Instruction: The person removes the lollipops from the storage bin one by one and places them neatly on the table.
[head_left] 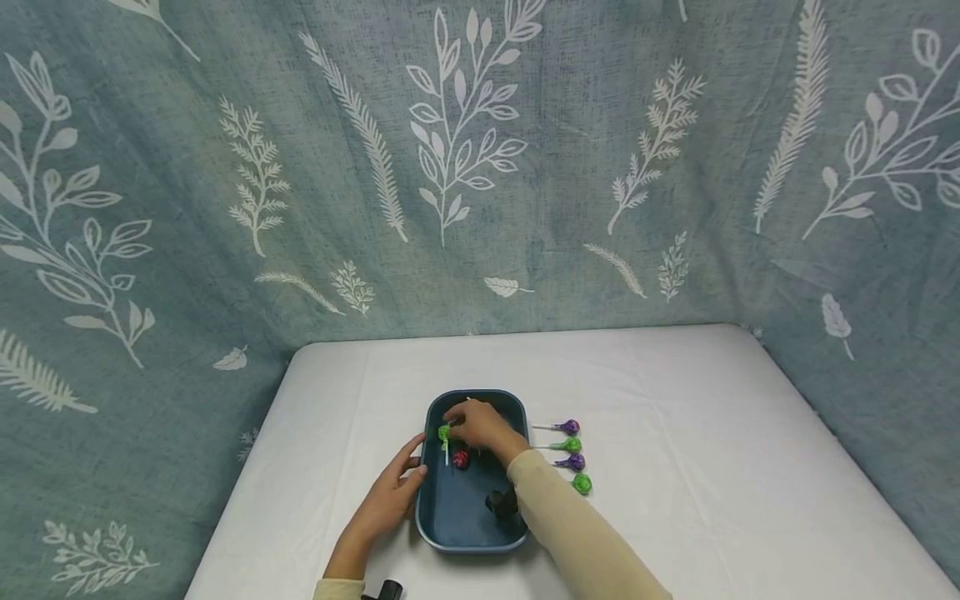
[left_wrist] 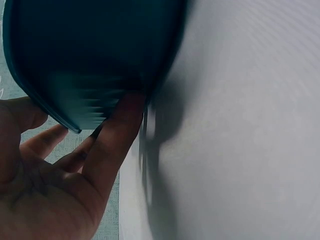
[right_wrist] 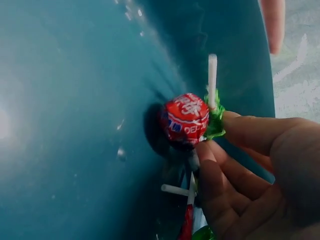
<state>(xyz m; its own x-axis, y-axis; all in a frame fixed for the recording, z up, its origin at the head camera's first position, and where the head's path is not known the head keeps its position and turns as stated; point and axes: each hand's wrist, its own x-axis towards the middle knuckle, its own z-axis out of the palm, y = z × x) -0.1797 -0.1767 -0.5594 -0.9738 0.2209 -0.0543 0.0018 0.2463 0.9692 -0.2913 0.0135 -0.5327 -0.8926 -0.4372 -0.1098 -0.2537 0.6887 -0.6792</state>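
Right hand (head_left: 482,425) pinches green lollipop (head_left: 444,433) in tray (head_left: 463,517), lower centre.
Left hand (head_left: 392,493), fingers spread, touches tray; red lollipop (head_left: 461,459) inside, four lollipops (head_left: 573,445) outside, centre-right.

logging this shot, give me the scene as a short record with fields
surface: white-covered table
container: blue tray
left hand: touching the tray's left side
right hand: inside the tray, pinching a green-wrapped lollipop
near right hand: red-wrapped lollipop, in the tray
row right of tray: two mostly purple lollipops alternating with two green lollipops
partly hidden: more sticks by the right hand, count unclear
backdrop: leaf-printed cloth
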